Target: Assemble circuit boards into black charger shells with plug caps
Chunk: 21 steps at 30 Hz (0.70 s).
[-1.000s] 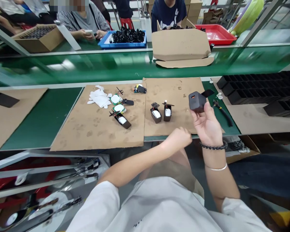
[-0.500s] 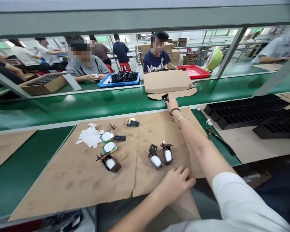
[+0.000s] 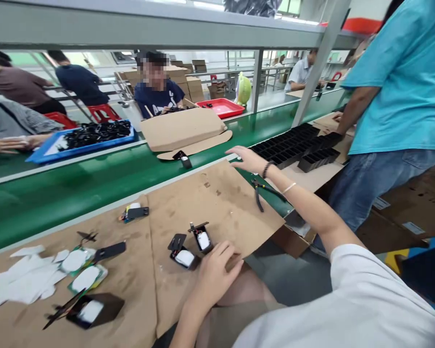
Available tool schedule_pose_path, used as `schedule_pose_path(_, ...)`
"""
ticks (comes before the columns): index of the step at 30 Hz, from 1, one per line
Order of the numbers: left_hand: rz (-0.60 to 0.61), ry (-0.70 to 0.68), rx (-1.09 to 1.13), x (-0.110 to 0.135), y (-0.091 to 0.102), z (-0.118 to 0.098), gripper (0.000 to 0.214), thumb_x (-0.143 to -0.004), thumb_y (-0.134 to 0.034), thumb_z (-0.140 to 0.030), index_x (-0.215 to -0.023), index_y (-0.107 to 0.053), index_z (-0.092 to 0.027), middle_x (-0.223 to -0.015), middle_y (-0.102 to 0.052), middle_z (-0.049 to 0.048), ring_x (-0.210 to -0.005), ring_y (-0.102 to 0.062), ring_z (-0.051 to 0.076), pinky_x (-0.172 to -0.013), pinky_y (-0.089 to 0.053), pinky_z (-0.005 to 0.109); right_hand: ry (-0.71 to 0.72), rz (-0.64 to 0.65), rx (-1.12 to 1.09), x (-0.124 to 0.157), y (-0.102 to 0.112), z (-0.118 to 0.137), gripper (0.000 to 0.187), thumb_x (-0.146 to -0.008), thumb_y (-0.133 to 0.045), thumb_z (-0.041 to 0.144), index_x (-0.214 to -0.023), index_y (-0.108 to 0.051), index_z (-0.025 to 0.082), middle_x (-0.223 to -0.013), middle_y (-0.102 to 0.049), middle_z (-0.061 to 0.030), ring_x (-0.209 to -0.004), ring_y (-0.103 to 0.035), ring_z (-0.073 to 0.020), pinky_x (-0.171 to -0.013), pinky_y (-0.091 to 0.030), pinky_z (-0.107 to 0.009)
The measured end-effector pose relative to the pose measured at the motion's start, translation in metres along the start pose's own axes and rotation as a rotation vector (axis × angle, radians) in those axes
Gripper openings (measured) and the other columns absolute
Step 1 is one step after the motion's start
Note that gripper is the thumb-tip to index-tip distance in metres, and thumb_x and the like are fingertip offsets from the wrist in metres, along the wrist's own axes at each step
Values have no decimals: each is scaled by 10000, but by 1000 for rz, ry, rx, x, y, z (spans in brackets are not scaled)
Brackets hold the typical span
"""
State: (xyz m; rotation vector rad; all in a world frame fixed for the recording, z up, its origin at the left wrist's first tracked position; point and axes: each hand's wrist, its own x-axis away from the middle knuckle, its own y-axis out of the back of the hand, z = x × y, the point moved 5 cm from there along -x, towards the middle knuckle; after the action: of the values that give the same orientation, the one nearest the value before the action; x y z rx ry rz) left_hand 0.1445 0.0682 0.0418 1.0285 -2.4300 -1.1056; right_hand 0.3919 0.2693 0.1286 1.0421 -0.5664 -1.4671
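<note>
My right hand reaches over the far right of the cardboard sheet, its fingers apart with nothing in them. Left of it, a small black box with its lid tilted stands on the green belt. My left hand rests open at the sheet's near edge. Close beside its fingers are a black case with a white pad inside and a second such case. A third open case lies at the near left, below two green-edged white-topped parts.
Black divided trays stand at the right, near pliers. A person in a turquoise shirt leans over the trays. Across the belt are a blue tray, a cardboard piece and seated people. White pieces lie left.
My right hand has let go of the black box on the belt and moved right. The view has turned right, bringing in the person in turquoise. My left hand stays by the cases.
</note>
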Motion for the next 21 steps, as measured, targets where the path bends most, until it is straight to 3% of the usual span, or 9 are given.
schedule_pose_path(5, -3, 57, 251, -1, -2, 8, 122, -933, -560, -244, -868, -657, -210, -886, -641, 11, -810, -613, 149, -750, -470, 262, -472, -298, 189, 93, 139, -124, 543, -907, -637, 240, -1427, -537, 120, -1503, -527, -187, -1458, -438, -315, -1260, -303, -498)
schedule_pose_path(8, -43, 49, 331, -3, -3, 12, 189, -904, -564, -244, -765, -682, -195, -814, -668, 21, -715, -583, 136, -660, -440, 240, -752, -317, 224, 138, 186, -190, 687, -891, -706, 332, -1482, -459, 84, -1506, -495, -249, -1435, -455, -379, -1215, -351, -562)
schedule_pose_path(10, -76, 41, 352, -4, -2, 13, 202, -869, -591, -252, -717, -709, -192, -789, -695, 31, -665, -568, 131, -623, -435, 233, -860, -246, 206, 157, 195, -223, 728, -878, -747, 387, -1487, -454, 118, -1496, -508, -226, -1387, -506, -373, -1169, -406, -590)
schedule_pose_path(14, -130, 59, 355, -6, 1, 13, 193, -815, -642, -282, -683, -751, -193, -756, -717, 46, -592, -546, 122, -561, -428, 224, -903, -82, 151, 163, 189, -265, 520, -954, -667, 408, -1412, -531, 203, -1470, -538, -122, -1304, -571, -294, -1085, -501, -556)
schedule_pose_path(21, -132, 90, 330, -8, 1, 14, 188, -803, -665, -302, -686, -758, -188, -760, -716, 53, -579, -551, 117, -539, -404, 213, -902, 29, 160, 143, 178, -283, 440, -968, -647, 410, -1340, -578, 186, -1365, -599, -109, -1192, -627, -255, -994, -565, -490)
